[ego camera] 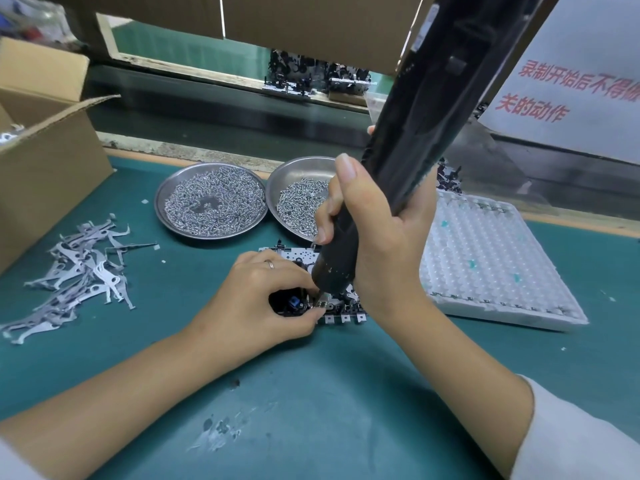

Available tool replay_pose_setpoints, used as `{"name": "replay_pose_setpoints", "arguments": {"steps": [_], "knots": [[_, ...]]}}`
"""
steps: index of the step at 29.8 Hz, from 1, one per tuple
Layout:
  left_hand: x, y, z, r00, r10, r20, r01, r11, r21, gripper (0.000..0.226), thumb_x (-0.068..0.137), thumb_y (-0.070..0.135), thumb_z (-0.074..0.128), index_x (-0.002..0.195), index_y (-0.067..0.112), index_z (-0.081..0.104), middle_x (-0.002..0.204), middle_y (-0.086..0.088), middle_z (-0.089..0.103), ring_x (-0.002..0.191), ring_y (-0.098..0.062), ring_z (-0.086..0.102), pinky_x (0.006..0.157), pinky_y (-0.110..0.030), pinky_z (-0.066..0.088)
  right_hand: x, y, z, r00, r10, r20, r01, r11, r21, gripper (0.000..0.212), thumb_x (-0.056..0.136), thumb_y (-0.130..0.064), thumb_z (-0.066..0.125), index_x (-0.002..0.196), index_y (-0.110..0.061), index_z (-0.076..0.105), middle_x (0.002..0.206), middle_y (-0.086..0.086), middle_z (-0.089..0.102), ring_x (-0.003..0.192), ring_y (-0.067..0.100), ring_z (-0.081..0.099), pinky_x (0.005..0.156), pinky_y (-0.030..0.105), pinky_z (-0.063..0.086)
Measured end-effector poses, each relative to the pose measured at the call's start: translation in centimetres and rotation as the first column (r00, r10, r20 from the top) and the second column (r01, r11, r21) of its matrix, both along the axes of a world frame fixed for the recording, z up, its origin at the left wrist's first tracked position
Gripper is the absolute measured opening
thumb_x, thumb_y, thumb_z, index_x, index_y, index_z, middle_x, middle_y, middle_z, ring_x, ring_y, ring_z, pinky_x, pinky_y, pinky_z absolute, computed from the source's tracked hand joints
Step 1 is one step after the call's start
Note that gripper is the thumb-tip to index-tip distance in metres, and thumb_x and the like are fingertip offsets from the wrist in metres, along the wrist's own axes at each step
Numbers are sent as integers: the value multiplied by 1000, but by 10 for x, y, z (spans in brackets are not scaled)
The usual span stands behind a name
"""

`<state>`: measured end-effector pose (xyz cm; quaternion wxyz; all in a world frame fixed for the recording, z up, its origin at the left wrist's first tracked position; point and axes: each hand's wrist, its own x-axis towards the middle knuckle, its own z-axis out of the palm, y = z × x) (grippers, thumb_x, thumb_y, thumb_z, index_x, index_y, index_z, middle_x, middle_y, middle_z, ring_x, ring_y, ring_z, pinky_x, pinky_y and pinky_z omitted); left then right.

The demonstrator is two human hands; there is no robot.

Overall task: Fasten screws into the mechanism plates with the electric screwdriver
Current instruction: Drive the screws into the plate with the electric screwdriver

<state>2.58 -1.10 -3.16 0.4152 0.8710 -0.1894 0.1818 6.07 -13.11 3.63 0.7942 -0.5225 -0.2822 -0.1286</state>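
two shallow round steel dishes sit side by side on the green mat (311, 393) ahead of me. the left dish (210, 201) is heaped with tiny bright screws, thin enough in the middle that a patch of bare metal shows through. the right dish (300, 199) holds a smaller pile of slightly longer screws, gathered toward its near side, and my tool covers part of it. at my far left an open cardboard box (45, 161) stands with its flaps up, a few pale metal pieces just visible inside. beside it on the mat lies a loose tangle of thin, flat, grey stamped metal levers (76, 271). to my right lies a white plastic tray (491, 268), its surface a grid of small rounded bumps, with a few teal flecks on it.

my right hand (377, 237) is wrapped tight round the electric screwdriver (408, 150), a long black glossy barrel leaning up and away to the right, its tip down on the mechanism plate (332, 306). the plate lies flat on the mat between my hands, silver sheet metal punched with holes, small square tabs along its near edge and a dark plastic part with a blue bit at its left end. my left hand (256, 299), a ring on one finger, has its fingers curled over that left end, pinching the plate right beside the tip
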Motion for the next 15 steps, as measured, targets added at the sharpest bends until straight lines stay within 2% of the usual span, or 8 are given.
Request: {"name": "replay_pose_setpoints", "arguments": {"steps": [3, 5, 8, 15], "knots": [[0, 0, 1, 1000, 1, 0, -1, 1000, 0, 17, 62, 26, 75, 75, 14, 74, 73, 22, 58, 78, -4, 51, 82, -41, 45, 1, -1, 0, 1000, -4, -15, 4, 1000, -13, 19, 88, 0, 55, 87, -4, 37, 51, 3, 44, 36, 28, 36, 44, 24, 37], [0, -1, 1, 1000, 3, 12, -3, 1000, -5, 16, 62, 25, 76, 76, 17, 75, 75, 26, 58, 79, -3, 51, 83, -40, 45, 1, -3, 4, 1000, -18, -17, 18, 1000, -9, 24, 86, -5, 61, 86, -7, 37, 52, 3, 45, 35, 25, 41, 43, 25, 37], [-1, 0, -1, 1000, 1, -10, -1, 1000, -11, 21, 63, 27, 76, 83, 22, 77, 80, 17, 69, 82, -3, 53, 86, -38, 44, 6, -10, 11, 999, -48, 4, 48, 999, 9, 24, 82, -15, 62, 91, -10, 39, 55, 4, 46, 35, 22, 44, 42, 25, 37], [-1, 0, 0, 1000, 15, -7, -15, 1000, 24, 20, 64, 27, 75, 84, 24, 77, 80, 15, 70, 81, -2, 52, 86, -37, 42, 13, -10, -2, 992, -83, -96, 77, 995, -64, 24, 85, -9, 59, 88, -11, 35, 57, 7, 44, 36, 21, 42, 41, 26, 37]]}}
